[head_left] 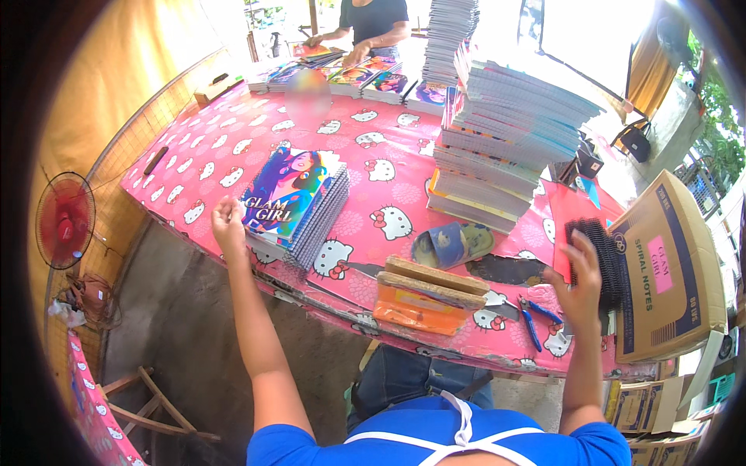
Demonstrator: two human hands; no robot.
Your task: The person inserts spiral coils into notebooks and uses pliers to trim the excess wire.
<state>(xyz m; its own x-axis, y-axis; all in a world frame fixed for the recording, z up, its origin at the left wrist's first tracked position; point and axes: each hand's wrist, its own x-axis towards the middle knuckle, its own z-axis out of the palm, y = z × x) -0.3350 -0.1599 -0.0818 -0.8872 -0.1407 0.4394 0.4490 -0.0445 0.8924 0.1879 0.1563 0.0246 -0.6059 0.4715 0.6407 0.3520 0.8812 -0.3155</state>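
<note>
A stack of spiral notebooks (pixel 287 190) with colourful covers lies on the table, coils along its right side. Beside its left edge is my left hand (pixel 228 221), fingers slightly bent and holding nothing I can see. My right hand (pixel 579 283) is raised at the table's right side, thumb and fingers apart. Its fingertips overlap a bundle of black spiral binding coils (pixel 602 264); whether they touch is unclear. Blue-handled pliers (pixel 531 326) lie open to the left of that hand. A blue slipper (pixel 451 245) rests further in.
Wooden boards with an orange block (pixel 423 311) stand at the near edge. Tall piles of notebooks (pixel 505 132) rise behind. A cardboard box (pixel 668 272) tilts at the right. Across the pink table (pixel 272 124), another person (pixel 373 31) handles notebooks. A red fan (pixel 66 221) stands left.
</note>
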